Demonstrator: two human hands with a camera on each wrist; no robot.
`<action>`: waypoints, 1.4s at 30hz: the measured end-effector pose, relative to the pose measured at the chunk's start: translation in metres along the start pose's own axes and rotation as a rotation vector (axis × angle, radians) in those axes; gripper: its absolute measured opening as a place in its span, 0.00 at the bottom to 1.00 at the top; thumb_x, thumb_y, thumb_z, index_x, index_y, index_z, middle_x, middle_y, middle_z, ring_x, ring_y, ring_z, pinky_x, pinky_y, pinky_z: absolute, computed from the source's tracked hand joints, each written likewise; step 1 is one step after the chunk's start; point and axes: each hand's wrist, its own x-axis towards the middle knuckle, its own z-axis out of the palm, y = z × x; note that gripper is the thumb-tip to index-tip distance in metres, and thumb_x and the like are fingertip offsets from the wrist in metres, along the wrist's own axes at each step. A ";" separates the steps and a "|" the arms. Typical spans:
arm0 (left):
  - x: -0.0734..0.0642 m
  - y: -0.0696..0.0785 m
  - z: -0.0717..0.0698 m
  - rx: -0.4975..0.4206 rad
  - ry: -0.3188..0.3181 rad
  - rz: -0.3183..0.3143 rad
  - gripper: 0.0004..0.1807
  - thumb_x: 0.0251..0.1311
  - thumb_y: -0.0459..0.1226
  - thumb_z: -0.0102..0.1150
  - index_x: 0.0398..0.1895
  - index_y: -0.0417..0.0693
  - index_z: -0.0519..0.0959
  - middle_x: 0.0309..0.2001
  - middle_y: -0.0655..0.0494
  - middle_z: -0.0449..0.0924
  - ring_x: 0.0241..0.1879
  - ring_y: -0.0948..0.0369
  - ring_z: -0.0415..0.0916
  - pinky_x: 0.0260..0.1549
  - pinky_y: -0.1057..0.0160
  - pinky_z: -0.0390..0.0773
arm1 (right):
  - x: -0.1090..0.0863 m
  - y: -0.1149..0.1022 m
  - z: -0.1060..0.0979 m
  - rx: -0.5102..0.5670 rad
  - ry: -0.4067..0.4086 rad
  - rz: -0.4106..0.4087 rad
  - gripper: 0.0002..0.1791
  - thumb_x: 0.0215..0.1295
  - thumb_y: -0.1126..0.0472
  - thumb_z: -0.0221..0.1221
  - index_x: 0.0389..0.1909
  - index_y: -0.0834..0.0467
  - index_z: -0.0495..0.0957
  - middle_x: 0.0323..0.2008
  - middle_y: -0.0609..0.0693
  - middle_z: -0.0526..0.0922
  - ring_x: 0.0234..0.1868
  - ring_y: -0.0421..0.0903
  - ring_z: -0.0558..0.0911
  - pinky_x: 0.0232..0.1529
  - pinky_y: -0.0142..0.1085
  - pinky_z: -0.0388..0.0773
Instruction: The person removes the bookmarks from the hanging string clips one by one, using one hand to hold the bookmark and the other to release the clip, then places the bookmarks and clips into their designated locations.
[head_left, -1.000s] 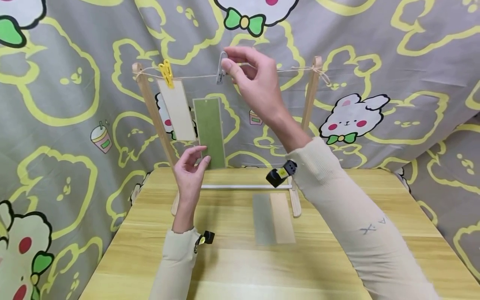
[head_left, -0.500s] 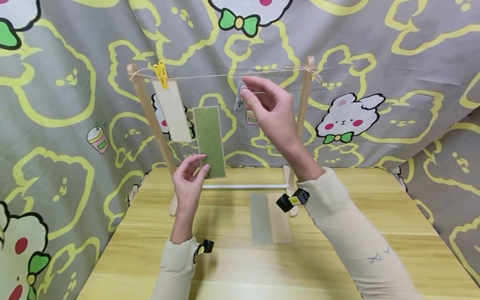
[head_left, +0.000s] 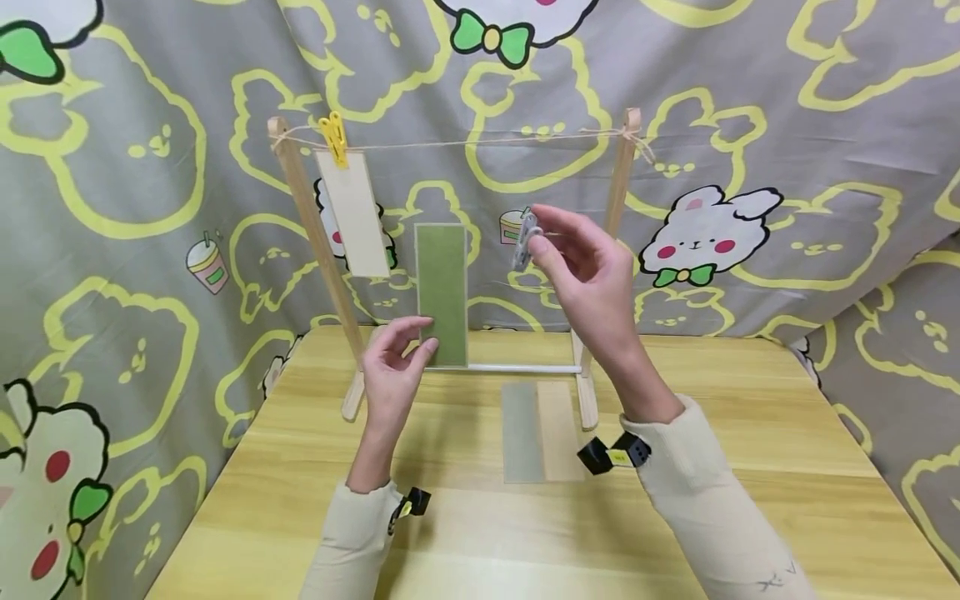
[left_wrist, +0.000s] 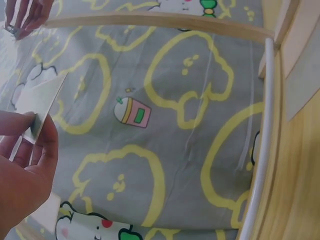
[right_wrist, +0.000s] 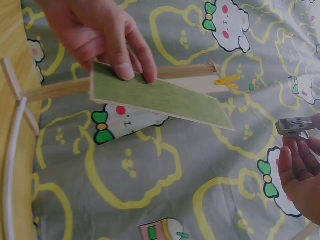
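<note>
My left hand (head_left: 393, 362) pinches the lower left edge of a green rectangular card (head_left: 442, 287) with a pale border, holding it upright in the air. In the right wrist view the same green card (right_wrist: 155, 97) shows its length, with thumb and fingers at one end. Right of it, my right hand (head_left: 592, 283) pinches a grey clothespin (head_left: 527, 242) between thumb and fingers, below the string (head_left: 450, 143) and apart from it. A yellow clothespin (head_left: 334, 140) clips a cream card (head_left: 352, 217) to the string's left part.
Two wooden posts (head_left: 621, 179) carry the string, with a white rod (head_left: 525, 368) joining them low down. A grey card (head_left: 522, 433) and a tan card (head_left: 558, 429) lie side by side on the wooden table (head_left: 465, 542). A patterned curtain (head_left: 847, 275) hangs behind.
My right hand has come down and right from the string with the grey clothespin. My left hand has lowered the green card and shifted it slightly right.
</note>
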 end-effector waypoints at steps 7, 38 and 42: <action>-0.010 -0.004 0.004 0.009 -0.026 -0.015 0.16 0.55 0.13 0.62 0.49 0.20 0.77 0.47 0.53 0.83 0.45 0.63 0.80 0.44 0.68 0.83 | -0.028 0.008 -0.014 0.006 0.016 0.034 0.19 0.68 0.74 0.62 0.59 0.67 0.80 0.47 0.58 0.84 0.42 0.49 0.83 0.41 0.29 0.82; -0.024 -0.010 0.007 0.018 -0.057 -0.049 0.17 0.53 0.13 0.63 0.48 0.20 0.77 0.45 0.53 0.84 0.42 0.64 0.80 0.40 0.69 0.84 | -0.104 0.018 -0.087 0.123 0.178 0.026 0.20 0.62 0.85 0.58 0.57 0.80 0.75 0.47 0.62 0.85 0.45 0.49 0.85 0.48 0.30 0.82; -0.025 -0.012 0.005 0.023 -0.056 -0.042 0.17 0.53 0.12 0.63 0.48 0.20 0.77 0.44 0.51 0.84 0.41 0.64 0.80 0.40 0.70 0.84 | -0.104 0.021 -0.090 0.137 0.173 0.031 0.21 0.61 0.85 0.58 0.56 0.81 0.75 0.46 0.62 0.85 0.44 0.49 0.85 0.47 0.30 0.82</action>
